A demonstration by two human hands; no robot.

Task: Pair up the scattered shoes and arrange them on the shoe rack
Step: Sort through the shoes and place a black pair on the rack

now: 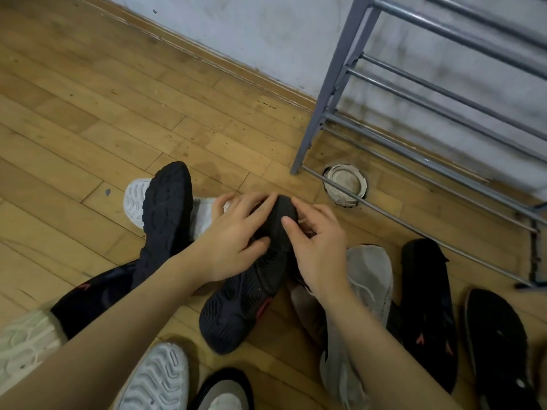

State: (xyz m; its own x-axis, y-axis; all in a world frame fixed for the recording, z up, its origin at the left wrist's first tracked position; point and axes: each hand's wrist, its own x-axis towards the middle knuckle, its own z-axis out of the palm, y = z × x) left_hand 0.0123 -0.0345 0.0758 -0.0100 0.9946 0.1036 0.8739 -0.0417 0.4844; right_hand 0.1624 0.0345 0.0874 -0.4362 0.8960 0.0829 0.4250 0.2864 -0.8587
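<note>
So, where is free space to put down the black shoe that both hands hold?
Both hands, left and right, grip the black shoe. The floor is bare between the wall and the shoes. The shoe rack bars are bare too. Around the grey shoe and black sandals it is crowded.

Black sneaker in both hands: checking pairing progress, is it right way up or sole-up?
Sole-up: the black sneaker's ridged tread faces the camera, with the left hand and right hand gripping its toe end.
</note>
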